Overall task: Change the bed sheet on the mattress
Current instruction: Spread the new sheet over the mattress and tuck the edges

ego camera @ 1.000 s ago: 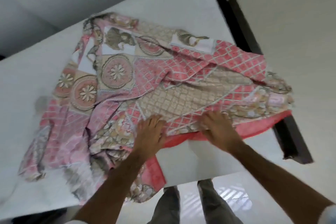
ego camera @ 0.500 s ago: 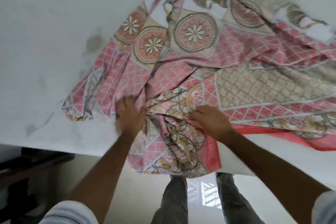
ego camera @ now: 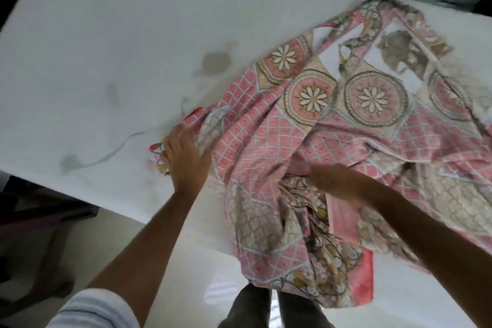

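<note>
Both hands [ego camera: 186,157] on bunched sheet [ego camera: 306,141]

The mattress [ego camera: 106,34] is big and white; it has a few grey-brown stains on it, one round one near the middle and some smaller ones closer to the near edge; a thin grey wavy mark runs across it too. A crumpled bed sheet [ego camera: 332,119] lies right on top of the mattress, on its right part; the sheet is pink and beige with flower circles and a criss-cross pattern; one end of it hangs down over the near edge of the mattress; the left part of the mattress is bare.
</note>
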{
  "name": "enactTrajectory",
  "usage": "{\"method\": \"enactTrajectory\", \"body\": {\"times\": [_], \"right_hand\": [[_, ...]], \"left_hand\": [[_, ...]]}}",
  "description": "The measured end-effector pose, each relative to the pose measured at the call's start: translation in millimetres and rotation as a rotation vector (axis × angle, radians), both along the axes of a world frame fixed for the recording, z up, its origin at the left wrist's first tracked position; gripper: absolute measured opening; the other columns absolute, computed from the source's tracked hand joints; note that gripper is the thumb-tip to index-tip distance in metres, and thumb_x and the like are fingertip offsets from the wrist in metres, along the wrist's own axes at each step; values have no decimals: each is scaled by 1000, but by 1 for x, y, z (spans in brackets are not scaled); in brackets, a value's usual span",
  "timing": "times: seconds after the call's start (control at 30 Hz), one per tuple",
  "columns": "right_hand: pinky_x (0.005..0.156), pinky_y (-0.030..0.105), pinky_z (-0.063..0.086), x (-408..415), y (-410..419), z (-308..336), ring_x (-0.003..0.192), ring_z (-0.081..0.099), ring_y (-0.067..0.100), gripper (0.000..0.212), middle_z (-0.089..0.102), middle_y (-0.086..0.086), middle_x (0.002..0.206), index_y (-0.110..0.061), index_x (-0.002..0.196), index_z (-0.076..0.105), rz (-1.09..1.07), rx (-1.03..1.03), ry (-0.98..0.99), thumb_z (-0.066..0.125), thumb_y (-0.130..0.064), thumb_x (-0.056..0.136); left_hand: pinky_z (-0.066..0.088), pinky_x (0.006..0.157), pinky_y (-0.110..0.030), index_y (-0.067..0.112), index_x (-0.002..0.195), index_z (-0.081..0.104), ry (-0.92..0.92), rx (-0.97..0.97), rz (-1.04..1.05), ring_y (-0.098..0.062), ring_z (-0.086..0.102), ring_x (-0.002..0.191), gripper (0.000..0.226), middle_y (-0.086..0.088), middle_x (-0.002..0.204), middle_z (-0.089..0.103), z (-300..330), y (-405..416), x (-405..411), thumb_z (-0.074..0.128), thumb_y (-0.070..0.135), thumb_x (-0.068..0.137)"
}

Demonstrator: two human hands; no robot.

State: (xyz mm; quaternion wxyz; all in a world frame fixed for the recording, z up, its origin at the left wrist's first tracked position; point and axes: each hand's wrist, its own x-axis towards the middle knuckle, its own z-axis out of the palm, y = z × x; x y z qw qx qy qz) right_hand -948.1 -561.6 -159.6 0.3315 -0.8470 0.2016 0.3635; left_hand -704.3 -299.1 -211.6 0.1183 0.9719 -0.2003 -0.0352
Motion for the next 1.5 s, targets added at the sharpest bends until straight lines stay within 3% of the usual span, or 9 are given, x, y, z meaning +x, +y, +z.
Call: {"method": "enactTrajectory", "body": {"times": [0.07,0.17,0.43,0.83,1.0,1.17,1.27,1.4,1.5], "right_hand": [[69,30,41,64,29,-1,87,61,22,14,66,5,97,-9,109,63,-129,46,-282,54,-11,99],[78,37,49,132,64,-12,90,64,30,13,68,9,98,-16,101,61,-281,182,-372,54,-6,95],[67,23,56,203,112,18,83,73,11,27,74,-8,90,-25,102,65,-839,690,-280,56,-51,97],[49,16,47,196,104,208,48,60,3,35,63,-7,58,-8,76,66,-992,-7,-610,52,-25,103],[71,37,49,227,96,317,71,61,28,46,63,13,74,-1,84,66,-1196,24,-980,65,-45,93],[72,36,47,238,64,392,66,55,17,28,55,1,69,-20,72,59,-1316,162,-1208,71,-39,88],[66,36,43,242,41,414,63,53,18,23,55,1,67,-19,68,65,-1419,147,-1218,70,-27,89],[49,26,37,259,23,411,50,46,14,22,52,0,55,-16,68,64,-1515,273,-1186,61,-11,89],[49,23,45,275,17,394,53,53,14,21,59,1,59,-13,71,61,-1570,449,-1148,56,-9,91]], "left_hand": [[34,104,-55,13,142,41,110,61,165,-39,42,134,78,-15,147,44,-3,18,26,77,37,77],[40,95,-50,19,128,56,261,198,124,-36,59,113,46,-9,119,62,5,46,59,63,32,85],[39,61,-26,13,105,59,348,-228,-641,-10,48,66,26,0,82,62,75,33,39,66,16,80],[43,77,-39,24,104,60,244,-103,-772,-28,65,93,42,1,94,69,143,15,112,76,41,69],[42,66,-34,18,96,53,704,-416,-575,-20,56,78,27,0,87,60,231,4,136,68,23,73],[49,78,-31,11,94,67,1434,-729,-437,-17,65,80,44,-5,87,69,299,-15,152,76,29,55],[56,94,-40,11,116,72,1824,-549,-573,-29,71,104,36,-13,115,73,345,-8,175,72,26,84],[57,78,-23,17,115,65,1384,78,-891,-15,74,95,31,3,101,78,386,-4,220,78,20,87],[54,75,-23,10,107,71,1180,205,-811,-26,73,101,54,-6,102,78,397,9,259,92,38,66]]}}
